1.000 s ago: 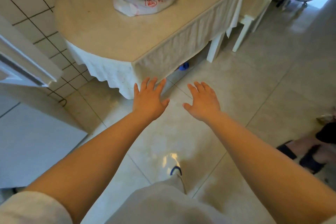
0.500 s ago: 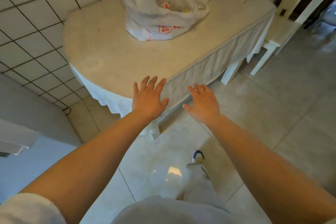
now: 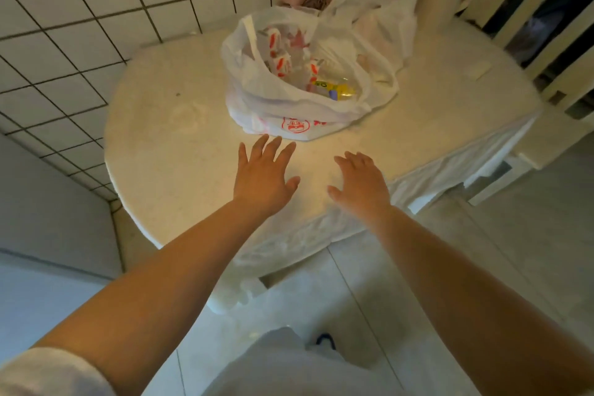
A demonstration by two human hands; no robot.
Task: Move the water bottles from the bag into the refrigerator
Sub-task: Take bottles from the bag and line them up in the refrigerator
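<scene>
We reach both arms forward over the near edge of the bench point(image 3: 167, 125), a rounded top covered in a pale cloth that hangs down its front. Our left hand point(image 3: 262, 175) is spread wide, palm down, fingers fanned and holding nothing; its fingertips lie just short of the bag point(image 3: 257, 87), whether touching it we cannot tell. Our right hand point(image 3: 361, 182) is likewise open and empty, fingers loosely extended, a little farther back from the bag and apart from the left hand.

The bag is a white plastic carrier with a red printed emblem on its near face. It sits on the middle of the bench with its mouth gaping open towards us. Inside it lie the water bottles point(image 3: 283, 63), clear with red-and-white labels, heaped together; beside them, lower right in the bag, is something yellow point(image 3: 340, 89) that we cannot make out.

Behind the bench stands a white tiled wall point(image 3: 80, 10), and a white chair point(image 3: 546, 51) stands at the far right.
</scene>
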